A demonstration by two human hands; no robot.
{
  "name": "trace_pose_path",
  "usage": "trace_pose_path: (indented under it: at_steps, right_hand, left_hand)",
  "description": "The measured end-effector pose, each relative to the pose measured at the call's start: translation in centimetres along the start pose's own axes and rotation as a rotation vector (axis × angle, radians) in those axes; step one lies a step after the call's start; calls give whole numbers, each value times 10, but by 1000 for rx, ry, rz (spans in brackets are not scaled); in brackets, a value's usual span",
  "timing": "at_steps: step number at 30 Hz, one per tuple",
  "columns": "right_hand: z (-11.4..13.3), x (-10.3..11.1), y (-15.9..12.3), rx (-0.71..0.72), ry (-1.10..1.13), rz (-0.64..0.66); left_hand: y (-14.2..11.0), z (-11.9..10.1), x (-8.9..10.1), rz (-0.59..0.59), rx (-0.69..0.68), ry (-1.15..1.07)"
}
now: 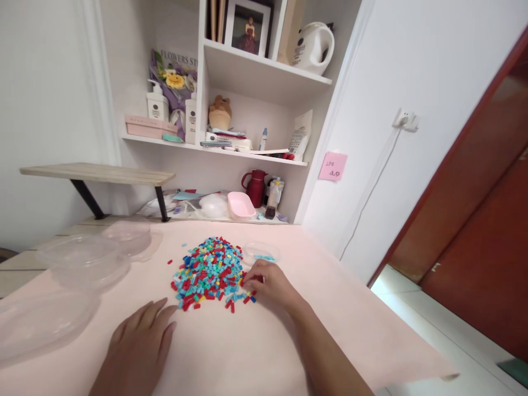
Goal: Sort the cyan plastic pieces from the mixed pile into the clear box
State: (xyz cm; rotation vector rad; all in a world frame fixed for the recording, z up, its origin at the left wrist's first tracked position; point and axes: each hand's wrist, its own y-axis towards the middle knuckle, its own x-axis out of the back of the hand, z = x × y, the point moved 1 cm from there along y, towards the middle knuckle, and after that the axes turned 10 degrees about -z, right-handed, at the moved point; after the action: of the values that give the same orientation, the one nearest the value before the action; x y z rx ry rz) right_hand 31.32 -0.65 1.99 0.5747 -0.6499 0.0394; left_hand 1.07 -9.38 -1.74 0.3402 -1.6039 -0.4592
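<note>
The pile of small coloured pieces (pixel 210 269) sits in the middle of the pale pink table cover (pixel 350 330), red, light blue, green, yellow and dark blue all mixed. The right hand (pixel 270 283) is at the pile's right edge, thumb and fingertips drawn narrow over the pieces; I cannot tell if a piece is between them. The left hand (pixel 138 341) lies palm down on the near left side, fingers a little apart, holding nothing that shows, its fingertips just beside the pile.

Just beyond the right hand is a shallow clear dish (pixel 252 248) with a few light-blue pieces (pixel 264 257) in it. Its low wall looks easy to catch with the knuckles, which could tip it and spill those pieces. Because the pieces are tiny and heaped loosely, a fingertip could pick up 2 at once, or push some outwards, like the stray red piece (pixel 169 262) on the left. A sweep of the left forearm could also knock the clear containers (pixel 88 261) at far left
</note>
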Motion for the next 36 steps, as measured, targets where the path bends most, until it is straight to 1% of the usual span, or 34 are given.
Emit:
trace_pose_path:
  at_steps: [4, 11, 20, 27, 31, 34, 36]
  right_hand:
    - [-6, -2, -2, -20, -1, 59]
    - [-8, -3, -5, 17, 20, 176]
    - [-10, -3, -8, 1, 90, 256]
    - [-9, -3, -6, 14, 81, 258]
    - [-6, -1, -6, -30, 133, 260]
    - [-2, 0, -4, -54, 148, 191]
    - [0, 1, -1, -70, 158, 73]
  left_hand:
    - [0, -1, 1, -6, 7, -23]
    - [-1, -2, 3, -33, 4, -71]
    - [-4, 3, -1, -108, -16, -153]
    - [-7, 3, -2, -125, -16, -161]
    - [-6, 3, -2, -123, -14, -163]
    - [-6, 5, -5, -131, -12, -169]
    - [-6, 6, -7, -141, -11, -177]
